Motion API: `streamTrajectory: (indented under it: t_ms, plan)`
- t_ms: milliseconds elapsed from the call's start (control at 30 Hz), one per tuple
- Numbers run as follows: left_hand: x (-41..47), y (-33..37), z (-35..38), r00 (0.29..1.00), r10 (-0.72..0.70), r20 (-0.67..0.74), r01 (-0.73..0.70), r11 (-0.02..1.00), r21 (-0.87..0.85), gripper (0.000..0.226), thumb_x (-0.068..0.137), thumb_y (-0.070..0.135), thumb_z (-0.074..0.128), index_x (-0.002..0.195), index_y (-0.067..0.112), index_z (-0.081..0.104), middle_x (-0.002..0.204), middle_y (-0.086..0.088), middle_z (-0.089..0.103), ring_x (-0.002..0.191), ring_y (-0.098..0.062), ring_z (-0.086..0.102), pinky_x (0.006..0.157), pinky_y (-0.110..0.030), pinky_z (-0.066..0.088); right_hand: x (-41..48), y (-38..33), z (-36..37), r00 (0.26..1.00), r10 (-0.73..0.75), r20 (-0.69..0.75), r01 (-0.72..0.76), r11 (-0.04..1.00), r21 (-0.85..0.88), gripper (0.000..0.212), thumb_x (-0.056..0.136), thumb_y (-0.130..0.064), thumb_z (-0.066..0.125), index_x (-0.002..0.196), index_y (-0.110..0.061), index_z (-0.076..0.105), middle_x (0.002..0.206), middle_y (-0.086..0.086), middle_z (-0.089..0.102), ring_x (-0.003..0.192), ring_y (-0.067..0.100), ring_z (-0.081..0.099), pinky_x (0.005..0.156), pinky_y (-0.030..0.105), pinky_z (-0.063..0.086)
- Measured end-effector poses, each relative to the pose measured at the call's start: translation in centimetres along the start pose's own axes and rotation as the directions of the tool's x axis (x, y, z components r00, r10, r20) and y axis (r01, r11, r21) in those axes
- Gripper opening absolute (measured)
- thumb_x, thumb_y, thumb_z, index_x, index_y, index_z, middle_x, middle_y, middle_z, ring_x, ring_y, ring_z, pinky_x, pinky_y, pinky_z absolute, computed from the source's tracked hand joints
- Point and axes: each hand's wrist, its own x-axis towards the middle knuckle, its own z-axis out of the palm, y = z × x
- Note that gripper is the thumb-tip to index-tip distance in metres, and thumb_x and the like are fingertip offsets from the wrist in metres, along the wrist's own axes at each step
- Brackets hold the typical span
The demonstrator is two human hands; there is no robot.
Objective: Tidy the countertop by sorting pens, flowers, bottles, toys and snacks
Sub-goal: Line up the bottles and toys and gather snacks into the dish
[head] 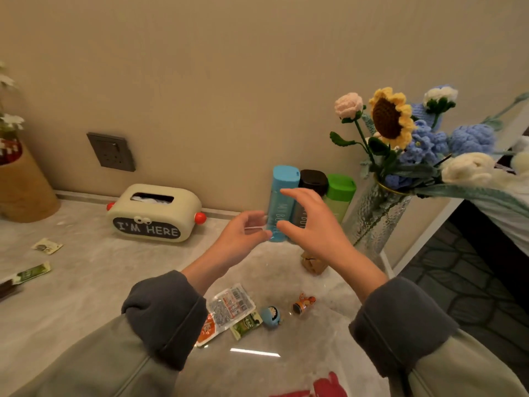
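Note:
Three bottles stand upright in a row against the wall: blue (279, 190), black (312, 181) and green (340, 190). My left hand (243, 236) and my right hand (312, 222) hover just in front of the blue bottle, fingers spread, holding nothing. A glass vase (372, 219) of knitted flowers (406, 133) stands right of the bottles. Near my sleeves lie a snack packet (229, 308), a small green packet (246, 325), a blue toy (271, 317) and an orange toy (303, 304). A brown toy (313, 263) stands below my right wrist.
A cream tissue box (154, 213) reading "I'M HERE" sits at the back left under a wall socket (111, 151). Green snack packets (31, 272) lie at the left. A tan pot (20, 184) stands far left. The counter's right edge (386, 265) drops to the floor.

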Motion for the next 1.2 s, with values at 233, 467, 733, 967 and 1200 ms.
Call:
streamTrajectory:
  t_ms: [233,467,733,967,1200]
  plan:
    - [-6.7,-1.6,0.4,0.991,-0.071,0.114,0.073,0.997,-0.015,0.032,0.091,0.018,0.063,0.123,0.025,0.058,0.115,0.006,0.066,0.106,-0.009,0.063,0.091,-0.027,0.052,-6.5,0.1,0.2,0.988,0.121,0.094,-0.132,0.983,0.125,0.048,0.087,-0.027,0.069,0.133,-0.030,0.055,0.127,-0.012,0.055,0.113,0.001,0.053,0.097,0.022,0.045]
    - [-11.1,-4.0,1.5,0.954,-0.151,0.260,0.140,0.988,0.062,0.029,0.090,0.016,0.064,0.115,0.029,0.059,0.114,0.004,0.068,0.104,-0.010,0.064,0.084,-0.020,0.052,-14.4,0.0,1.4,0.943,0.301,0.140,-0.326,0.919,0.223,0.043,0.087,-0.025,0.070,0.128,-0.032,0.058,0.120,-0.015,0.061,0.108,-0.004,0.056,0.090,0.014,0.048]
    - [-16.3,-7.1,4.1,0.864,-0.238,0.445,0.152,0.963,0.221,0.034,0.093,0.014,0.058,0.127,0.019,0.052,0.127,0.000,0.060,0.117,-0.007,0.056,0.097,-0.020,0.045,-22.3,-1.7,2.7,0.877,0.476,0.059,-0.478,0.860,0.178,0.062,0.082,-0.025,0.075,0.137,-0.033,0.047,0.129,-0.014,0.050,0.116,0.001,0.049,0.083,0.003,0.036]
    - [-20.0,-8.6,5.9,0.886,-0.275,0.372,0.185,0.948,0.260,0.044,0.099,0.005,0.041,0.141,0.014,0.038,0.144,-0.004,0.044,0.133,-0.014,0.041,0.110,-0.026,0.033,-26.6,-2.7,5.6,0.797,0.603,0.026,-0.585,0.762,0.278,0.098,0.075,-0.030,0.079,0.151,-0.032,0.019,0.142,-0.008,0.043,0.123,0.005,0.049,0.094,0.015,0.039]
    - [-22.7,-8.3,5.2,0.903,-0.286,0.320,0.223,0.950,0.219,0.043,0.097,0.009,0.048,0.139,0.012,0.040,0.142,-0.009,0.045,0.125,-0.015,0.048,0.096,-0.019,0.045,-26.9,-4.4,6.3,0.812,0.584,0.005,-0.573,0.795,0.199,0.079,0.072,-0.023,0.075,0.140,-0.034,0.037,0.121,-0.004,0.061,0.103,0.013,0.060,0.088,0.028,0.047]
